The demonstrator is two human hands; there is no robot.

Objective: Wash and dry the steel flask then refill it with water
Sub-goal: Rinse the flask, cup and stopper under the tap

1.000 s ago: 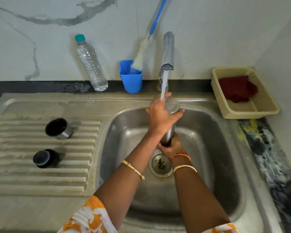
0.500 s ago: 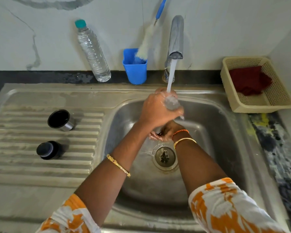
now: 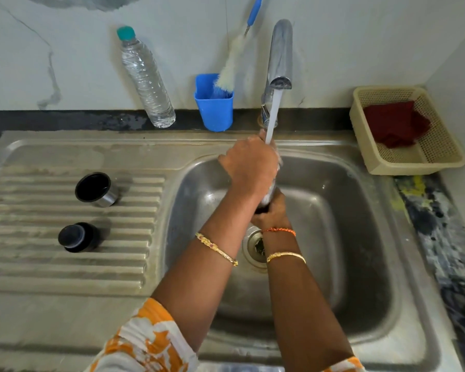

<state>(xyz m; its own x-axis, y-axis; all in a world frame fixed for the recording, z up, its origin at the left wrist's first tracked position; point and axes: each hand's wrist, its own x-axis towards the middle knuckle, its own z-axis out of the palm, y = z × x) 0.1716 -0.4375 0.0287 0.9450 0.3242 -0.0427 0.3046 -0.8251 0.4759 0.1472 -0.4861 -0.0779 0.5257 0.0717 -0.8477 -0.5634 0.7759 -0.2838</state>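
The steel flask (image 3: 269,193) stands upright over the sink basin (image 3: 333,226), mostly hidden by my hands. My left hand (image 3: 249,165) grips its upper part right under the running water from the tap (image 3: 279,55). My right hand (image 3: 271,214) holds its bottom end, just above the drain (image 3: 254,245). On the ribbed drainboard (image 3: 65,269) to the left lie the flask's steel cup lid (image 3: 96,189) and its black stopper (image 3: 77,237).
Against the back wall stand a clear plastic water bottle (image 3: 145,79) and a blue cup (image 3: 214,103) with a bottle brush (image 3: 231,68). A beige basket (image 3: 435,157) with a red cloth (image 3: 395,124) sits on the counter at the right.
My left hand slid up and down along the flask under the stream and is high again. My right hand keeps holding the base. The view shifted slightly.
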